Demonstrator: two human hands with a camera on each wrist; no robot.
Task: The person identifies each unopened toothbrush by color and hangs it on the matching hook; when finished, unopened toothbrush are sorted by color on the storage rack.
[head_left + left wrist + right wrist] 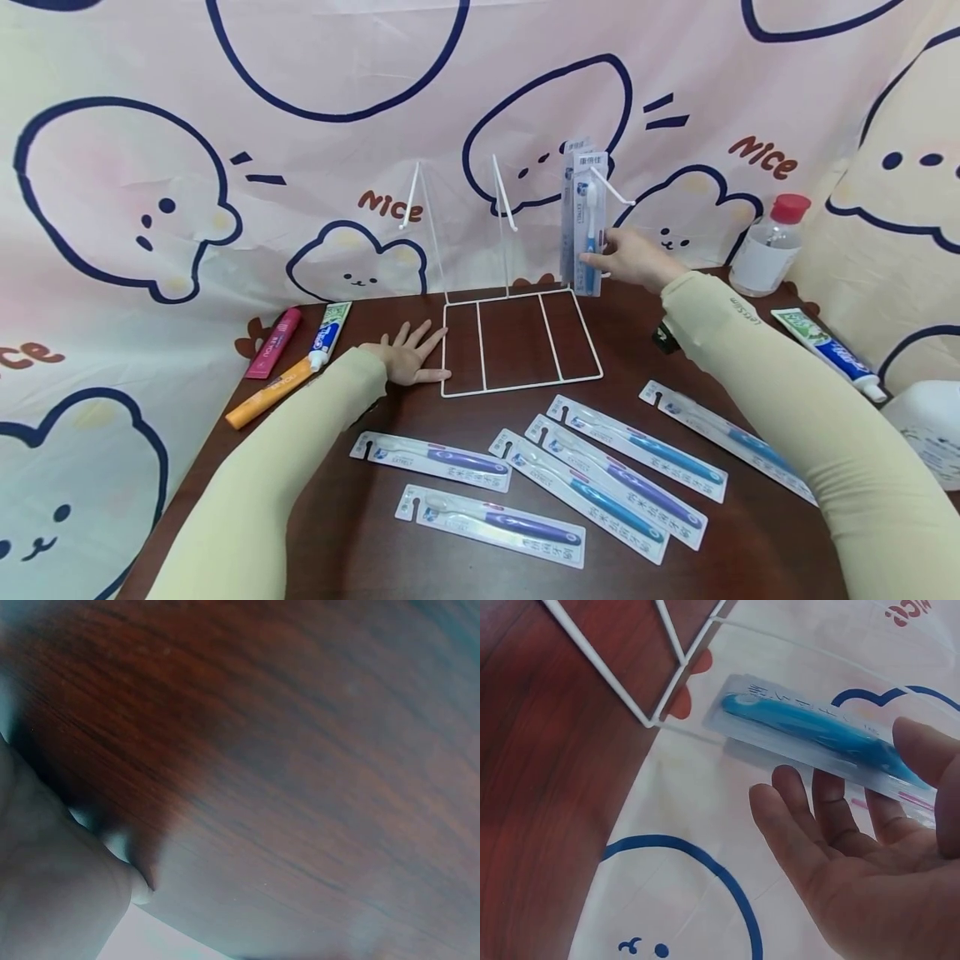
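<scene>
A packaged toothbrush [590, 204] with a blue handle hangs upright at the right hook of a white wire rack [522, 386]. My right hand [637, 258] pinches its lower part; in the right wrist view, the thumb lies over the blue toothbrush pack [810, 733] and the fingers are under it. Behind it another pack [567, 217] hangs, partly covered. Fingers spread, my left hand [408, 358] rests on the table at the left side of the rack's base. The left wrist view shows only part of that hand [56, 877] and the wood.
Several packaged toothbrushes [491, 527], blue and purple, lie on the dark table [337, 533] in front. Toothpaste tubes [273, 342] lie at the left, another tube [828, 354] at the right. A red-capped bottle [767, 250] stands back right. The rack's left [410, 196] and middle hooks [504, 193] are bare.
</scene>
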